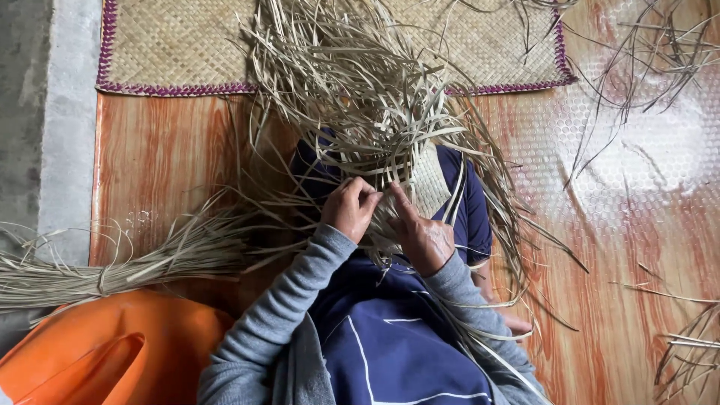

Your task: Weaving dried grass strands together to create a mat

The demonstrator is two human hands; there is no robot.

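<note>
left hand, right hand, woven straw strips

The person wears a grey knitted top with long ribbed sleeves that reach the wrist of each hand. Below it lies a dark blue garment marked with thin white lines. Both hands are bare, without rings or gloves.

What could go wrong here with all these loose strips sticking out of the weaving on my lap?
The loose strips fan out tangled above both hands, so the left hand or right hand might pick the wrong one. The woven patch is small and could loosen if let go. Thin strip edges may nick the fingers.
</note>
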